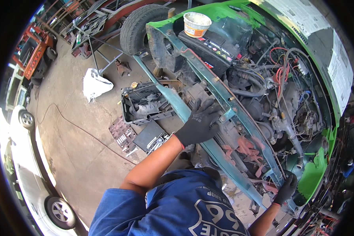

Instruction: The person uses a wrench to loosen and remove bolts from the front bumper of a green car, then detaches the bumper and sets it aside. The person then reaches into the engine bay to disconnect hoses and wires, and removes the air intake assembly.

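My left hand (200,122), in a dark work glove, rests with fingers spread over the teal front beam (170,96) of a car, reaching toward the parts behind it. Nothing is held in it. Farther right, my right hand (287,189), also gloved, is at the end of the upper teal crossmember (259,131), near the green fender. Its fingers look curled together; what they hold, if anything, is hidden. Between the two beams lie radiator parts and a patch of reddish paint (249,148).
Behind the crossmember are a black battery (208,51) with a tub (197,24) on it, and an engine (281,98) with hoses and wires. On the floor left are a black crate (145,103), a socket set (122,135), a white bag (96,84) and a hose (80,129).
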### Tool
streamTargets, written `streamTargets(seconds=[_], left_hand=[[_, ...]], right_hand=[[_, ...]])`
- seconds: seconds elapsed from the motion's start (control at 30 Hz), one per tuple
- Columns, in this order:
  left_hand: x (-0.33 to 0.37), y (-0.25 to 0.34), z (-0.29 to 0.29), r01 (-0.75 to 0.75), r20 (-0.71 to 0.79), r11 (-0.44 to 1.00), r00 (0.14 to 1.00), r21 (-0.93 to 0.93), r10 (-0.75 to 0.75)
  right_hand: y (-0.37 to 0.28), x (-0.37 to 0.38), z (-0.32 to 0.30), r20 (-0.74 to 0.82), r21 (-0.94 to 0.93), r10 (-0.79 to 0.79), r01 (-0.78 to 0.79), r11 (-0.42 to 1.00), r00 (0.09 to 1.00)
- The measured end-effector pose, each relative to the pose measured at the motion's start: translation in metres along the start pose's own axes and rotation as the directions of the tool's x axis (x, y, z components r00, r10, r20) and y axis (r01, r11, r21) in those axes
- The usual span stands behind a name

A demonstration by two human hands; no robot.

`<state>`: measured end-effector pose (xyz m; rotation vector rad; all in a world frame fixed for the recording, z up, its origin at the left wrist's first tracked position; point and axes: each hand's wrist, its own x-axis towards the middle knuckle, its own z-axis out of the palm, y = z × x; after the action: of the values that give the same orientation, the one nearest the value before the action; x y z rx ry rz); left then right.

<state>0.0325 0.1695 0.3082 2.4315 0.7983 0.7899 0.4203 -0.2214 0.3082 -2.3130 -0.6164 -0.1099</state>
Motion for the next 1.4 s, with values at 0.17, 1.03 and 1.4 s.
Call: streamTargets(seconds=[0.17, 1.03, 1.4], left_hand=[[-0.049, 0.008, -0.001, -0.008, -0.228, 0.994, 0.973, -0.108, -0.017], [-0.849, 0.045, 0.039, 0.807, 0.410, -0.521, -0.390, -0.278, -0.824], [-0.822, -0.047, -0.105, 0.873, 0.312, -0.245, -0.114, -0.423, -0.943]], right_hand=[[0.004, -0.003, -0.004, 0.049, -0.047, -0.136, 0.138, 0.989, 0.989], [0.014, -0.058, -0.015, 0.035, -0.309, -0.531, 0.515, 0.800, 0.846], [0.220, -0.429, 0.013, 0.615, -0.144, -0.242, 0.409, 0.901, 0.751]])
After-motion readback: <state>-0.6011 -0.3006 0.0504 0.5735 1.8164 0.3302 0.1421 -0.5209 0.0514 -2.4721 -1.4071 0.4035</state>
